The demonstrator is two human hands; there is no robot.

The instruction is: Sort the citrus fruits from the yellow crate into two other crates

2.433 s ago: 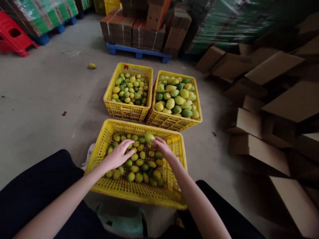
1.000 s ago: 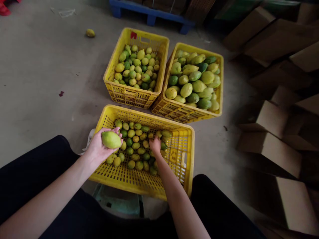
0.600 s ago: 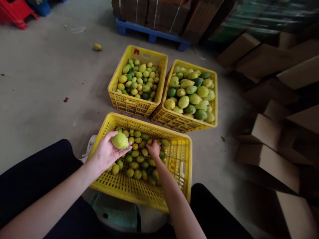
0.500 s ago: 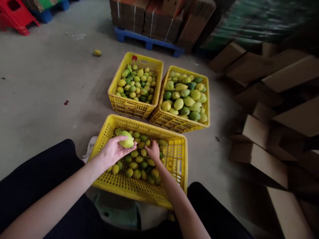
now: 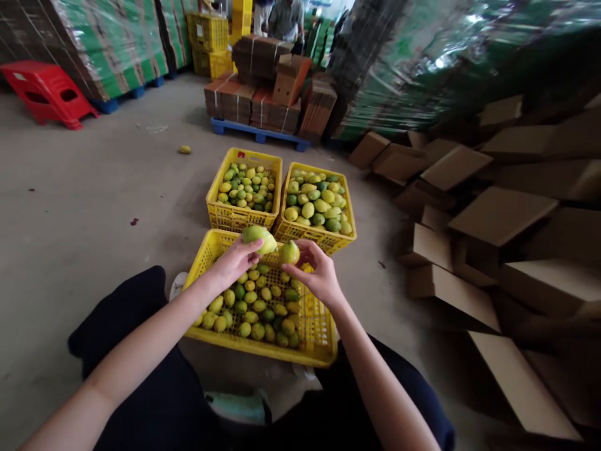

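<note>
My left hand [image 5: 238, 258] is closed around a large yellow-green lemon [image 5: 260, 238], above the far side of the near yellow crate [image 5: 315, 341]. Close beside it, my right hand [image 5: 319, 270] grips a smaller, rounder lemon [image 5: 290, 252] with its fingertips. The two fruits are almost side by side. Below my hands, the near crate holds a loose layer of yellow and green lemons [image 5: 258, 305]. Just beyond it stand two more yellow crates: the left one [image 5: 241, 219] holds smaller lemons, the right one [image 5: 313, 237] larger ones.
One lemon [image 5: 184, 150] lies on the floor at the back left. A red stool [image 5: 51, 94] stands farther left. Flattened cartons are stacked on a blue pallet [image 5: 258, 133] behind the crates. Cardboard boxes [image 5: 504, 213] are heaped on the right. People [image 5: 285, 19] are in the background.
My right hand has lifted a lemon out of the near crate and brought it beside the one in my left hand. My left hand has risen slightly. The view has tilted up.
</note>
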